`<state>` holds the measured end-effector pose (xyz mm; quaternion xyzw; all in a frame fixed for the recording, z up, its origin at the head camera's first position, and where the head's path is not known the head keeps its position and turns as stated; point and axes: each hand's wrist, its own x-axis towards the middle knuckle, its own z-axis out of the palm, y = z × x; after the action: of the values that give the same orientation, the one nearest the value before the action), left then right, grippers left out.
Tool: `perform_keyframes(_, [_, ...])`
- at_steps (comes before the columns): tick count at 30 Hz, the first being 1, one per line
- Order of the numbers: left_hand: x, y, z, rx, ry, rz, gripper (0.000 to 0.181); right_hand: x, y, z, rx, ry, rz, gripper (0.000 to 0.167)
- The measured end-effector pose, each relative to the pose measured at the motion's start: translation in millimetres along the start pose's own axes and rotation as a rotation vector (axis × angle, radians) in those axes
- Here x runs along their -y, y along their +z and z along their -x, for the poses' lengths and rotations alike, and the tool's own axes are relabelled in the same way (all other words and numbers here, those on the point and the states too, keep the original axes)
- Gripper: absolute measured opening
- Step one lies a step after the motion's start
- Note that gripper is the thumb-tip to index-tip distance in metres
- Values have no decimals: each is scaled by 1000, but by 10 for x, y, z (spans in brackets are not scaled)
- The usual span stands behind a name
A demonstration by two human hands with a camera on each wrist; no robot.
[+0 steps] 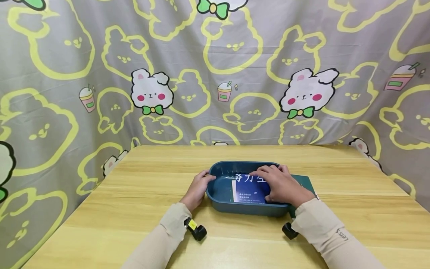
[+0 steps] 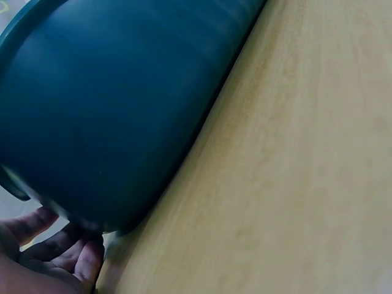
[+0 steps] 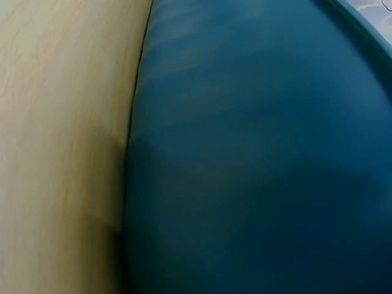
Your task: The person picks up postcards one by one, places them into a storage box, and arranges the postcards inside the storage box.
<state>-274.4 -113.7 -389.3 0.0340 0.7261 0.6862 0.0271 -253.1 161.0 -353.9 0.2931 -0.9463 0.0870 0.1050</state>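
A dark teal plastic basin (image 1: 218, 206), oblong with rounded ends, stands on the wooden table. My left hand (image 1: 198, 188) grips its left end, thumb over the rim; in the left wrist view the left hand's fingers (image 2: 89, 260) touch the end of the basin (image 2: 116, 116). Inside lies a blue booklet (image 1: 246, 190) with white lettering, a pale edge showing along its left side. My right hand (image 1: 285, 185) reaches over the basin's right end and holds the booklet between thumb and fingers, hiding its right part. The right wrist view shows only the basin's side (image 3: 245, 122) and the tabletop.
A flat dark green book or board (image 1: 305, 183) lies on the table at the basin's right end, partly hidden by the right hand and forearm. Behind the wooden table (image 1: 168, 160) hangs a grey curtain (image 1: 201, 37) with cartoon prints. Black wrist cameras hang below both sleeves.
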Motion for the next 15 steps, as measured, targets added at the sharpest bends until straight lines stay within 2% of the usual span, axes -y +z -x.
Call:
perform_keyframes(9, [-17,15,-2,1,-4,-8,38,-8,4,20,-11,-1,15,76])
perform_keyframes(13, [-17,11,2,-3,-7,-8,38,-38,11,12,-28,8,-13,61])
perform_keyframes(15, [-15,5,3,-4,-9,-5,39,-58,11,0,-45,28,-67,50])
